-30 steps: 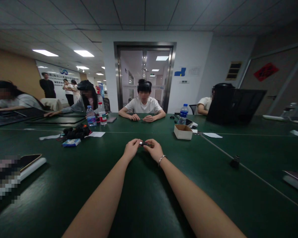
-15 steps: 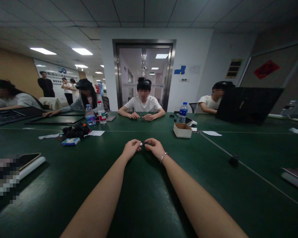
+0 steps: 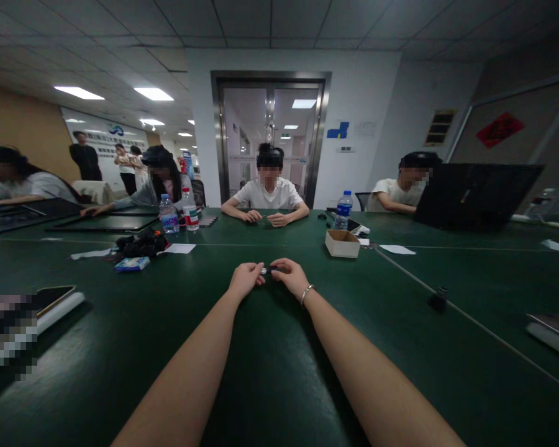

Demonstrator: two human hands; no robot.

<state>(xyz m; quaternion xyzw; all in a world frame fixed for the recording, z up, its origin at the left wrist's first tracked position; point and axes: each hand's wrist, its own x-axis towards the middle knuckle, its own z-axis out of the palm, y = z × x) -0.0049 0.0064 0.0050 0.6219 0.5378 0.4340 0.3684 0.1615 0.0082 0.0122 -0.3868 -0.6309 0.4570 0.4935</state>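
Both my hands rest close together over the green table, in the middle of the head view. My left hand pinches a small silvery piece between its fingertips. Close to its right, my right hand has its fingers closed on a small dark piece. The two pieces lie in one line between the hands; whether they are joined cannot be made out. A silver bracelet is on my right wrist.
Ahead on the right is an open cardboard box beside a water bottle. Ahead on the left lie a black tangled bundle, a blue packet and two bottles. A person sits opposite. A black clip-like object stands right.
My hands stay almost in place, with slightly more of the silvery piece showing between them. The dark monitor at the right appears shifted a little to the right.
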